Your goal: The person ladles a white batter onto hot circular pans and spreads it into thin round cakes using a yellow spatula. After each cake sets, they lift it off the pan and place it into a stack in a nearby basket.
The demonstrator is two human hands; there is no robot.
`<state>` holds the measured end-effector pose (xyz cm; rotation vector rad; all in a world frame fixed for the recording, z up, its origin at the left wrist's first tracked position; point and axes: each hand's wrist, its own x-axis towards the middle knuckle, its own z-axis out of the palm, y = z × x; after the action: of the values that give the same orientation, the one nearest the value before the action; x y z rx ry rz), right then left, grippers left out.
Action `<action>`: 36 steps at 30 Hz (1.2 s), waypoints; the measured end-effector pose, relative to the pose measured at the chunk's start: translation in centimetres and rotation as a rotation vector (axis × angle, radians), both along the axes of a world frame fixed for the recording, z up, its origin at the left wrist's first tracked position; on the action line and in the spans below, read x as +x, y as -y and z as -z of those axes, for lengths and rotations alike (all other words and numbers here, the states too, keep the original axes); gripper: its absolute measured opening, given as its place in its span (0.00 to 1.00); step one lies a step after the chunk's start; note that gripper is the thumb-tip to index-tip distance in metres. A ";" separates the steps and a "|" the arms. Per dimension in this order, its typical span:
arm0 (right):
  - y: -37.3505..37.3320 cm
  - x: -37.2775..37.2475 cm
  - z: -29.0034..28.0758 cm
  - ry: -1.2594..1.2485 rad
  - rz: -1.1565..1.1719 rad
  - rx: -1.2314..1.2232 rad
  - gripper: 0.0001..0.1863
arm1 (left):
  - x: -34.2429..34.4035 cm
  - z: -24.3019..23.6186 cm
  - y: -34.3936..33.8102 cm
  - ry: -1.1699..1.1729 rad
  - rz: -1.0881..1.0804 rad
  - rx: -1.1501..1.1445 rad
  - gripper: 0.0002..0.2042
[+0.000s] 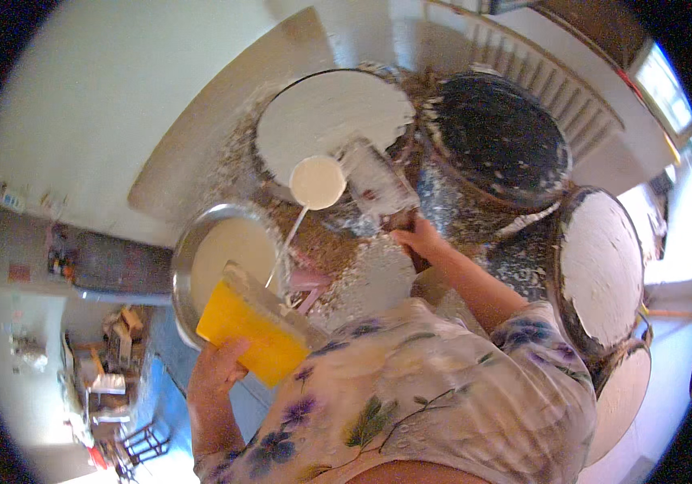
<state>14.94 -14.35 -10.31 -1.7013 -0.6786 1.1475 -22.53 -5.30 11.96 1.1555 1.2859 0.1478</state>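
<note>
My left hand (215,373) is closed around a flat yellow scraper (251,332), whose upper edge is caked with batter. It is held over the near rim of a metal bowl (178,270) of pale batter. My right hand (425,240) grips the handle of a broad scraper (377,179) smeared white. That blade reaches the near right edge of a round griddle (338,113) spread with batter. Between bowl and griddle is a long-handled ladle (318,182) full of batter, its handle slanting down across the bowl's right side. What supports the ladle is unclear.
Right of the coated griddle sits a black round griddle (498,137) with white bits along its rim. Two more round plates with pale surfaces, one upper (602,270) and one lower (622,395), stand on my right. Dried batter litters the surface between them. A wall radiator (539,73) is behind.
</note>
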 end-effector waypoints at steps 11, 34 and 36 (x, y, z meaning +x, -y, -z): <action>17.4 13.4 -2.1 -0.492 0.610 0.204 0.12 | 29.4 9.9 2.0 0.071 0.948 0.751 0.12; 22.7 23.9 4.7 0.836 0.277 -0.432 0.24 | 33.4 10.9 1.5 0.768 0.249 -0.442 0.20; 24.2 24.1 4.5 0.776 0.241 -0.457 0.26 | 29.7 9.5 -0.1 0.769 0.125 -0.346 0.22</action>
<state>38.99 -38.55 -14.81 -2.5785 -0.6629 0.4568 7.20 -5.20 2.46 0.7557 0.5268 0.2379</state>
